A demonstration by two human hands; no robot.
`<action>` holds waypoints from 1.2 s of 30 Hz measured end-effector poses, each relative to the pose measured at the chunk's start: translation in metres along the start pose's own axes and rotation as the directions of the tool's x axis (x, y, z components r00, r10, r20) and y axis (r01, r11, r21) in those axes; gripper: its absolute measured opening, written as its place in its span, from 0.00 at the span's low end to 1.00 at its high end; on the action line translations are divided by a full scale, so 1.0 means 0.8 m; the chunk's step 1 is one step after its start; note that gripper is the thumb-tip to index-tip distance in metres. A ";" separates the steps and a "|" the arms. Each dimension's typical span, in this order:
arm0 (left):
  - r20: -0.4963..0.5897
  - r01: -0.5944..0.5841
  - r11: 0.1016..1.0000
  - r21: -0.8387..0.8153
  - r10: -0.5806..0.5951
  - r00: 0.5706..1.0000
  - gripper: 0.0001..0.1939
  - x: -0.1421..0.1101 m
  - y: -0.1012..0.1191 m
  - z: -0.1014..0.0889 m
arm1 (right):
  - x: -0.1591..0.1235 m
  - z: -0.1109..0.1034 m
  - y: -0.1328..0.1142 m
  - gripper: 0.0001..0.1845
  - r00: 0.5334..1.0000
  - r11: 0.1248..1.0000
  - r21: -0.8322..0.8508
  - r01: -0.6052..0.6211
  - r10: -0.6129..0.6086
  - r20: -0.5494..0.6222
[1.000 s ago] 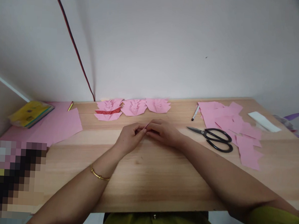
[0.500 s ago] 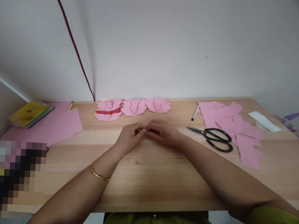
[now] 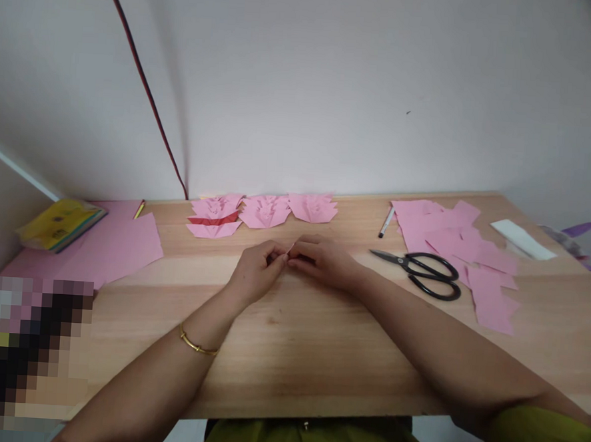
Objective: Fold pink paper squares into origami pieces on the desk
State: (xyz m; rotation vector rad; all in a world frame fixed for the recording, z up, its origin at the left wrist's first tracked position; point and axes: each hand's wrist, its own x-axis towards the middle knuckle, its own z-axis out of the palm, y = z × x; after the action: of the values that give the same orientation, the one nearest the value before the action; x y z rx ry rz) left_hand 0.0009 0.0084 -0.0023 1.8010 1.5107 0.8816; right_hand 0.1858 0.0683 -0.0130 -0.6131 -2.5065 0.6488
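My left hand (image 3: pixel 258 270) and my right hand (image 3: pixel 323 261) meet above the middle of the wooden table, fingertips pinched together. Between them shows a thin edge of a small pink piece of paper (image 3: pixel 290 249); most of it is hidden by the fingers. Beyond my hands, along the wall, lie pink paper cut-outs with jagged, folded tops: one at the left (image 3: pixel 213 229) with a red strip (image 3: pixel 213 220) across it, one in the middle (image 3: pixel 264 214) and one at the right (image 3: pixel 312 210).
Black-handled scissors (image 3: pixel 430 269) lie right of my hands, beside a heap of pink paper scraps (image 3: pixel 450 230). A marker (image 3: pixel 386 221) and a white strip (image 3: pixel 522 239) are nearby. At left, a yellow packet (image 3: pixel 62 223) rests on pink sheets (image 3: pixel 133 248), near a pencil (image 3: pixel 139 209).
My fingers have shifted slightly around the pink paper, and less of its edge shows. Everything else on the table stays in place.
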 end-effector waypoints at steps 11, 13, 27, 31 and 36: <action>-0.016 0.206 0.881 -0.426 -0.235 0.972 0.10 0.004 -0.006 0.008 | 0.001 0.000 -0.007 0.18 0.962 0.973 0.198 -0.122 0.164 -0.218; -0.012 0.209 0.865 -0.457 -0.241 0.970 0.11 0.005 -0.004 0.008 | 0.001 0.001 -0.007 0.20 0.960 0.967 0.219 -0.133 0.180 -0.214; 0.013 0.176 0.889 -0.423 -0.188 0.982 0.09 0.003 -0.002 0.008 | 0.004 0.009 0.003 0.28 0.946 0.790 0.597 -0.140 0.284 -0.154; 0.023 0.105 0.965 -0.241 -0.103 0.994 0.08 0.002 -0.004 0.006 | 0.002 0.008 0.002 0.23 0.935 0.831 0.513 -0.215 0.327 -0.138; 0.023 0.001 0.999 -0.041 0.000 1.000 0.08 0.001 -0.002 0.003 | 0.000 0.007 -0.002 0.19 0.939 0.864 0.425 -0.269 0.333 -0.084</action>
State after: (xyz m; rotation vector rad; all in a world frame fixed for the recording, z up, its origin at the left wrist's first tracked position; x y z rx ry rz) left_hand 0.0021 0.0097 -0.0047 1.7751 1.4684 0.8826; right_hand 0.1822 0.0651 -0.0165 -0.8646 -2.0546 1.1580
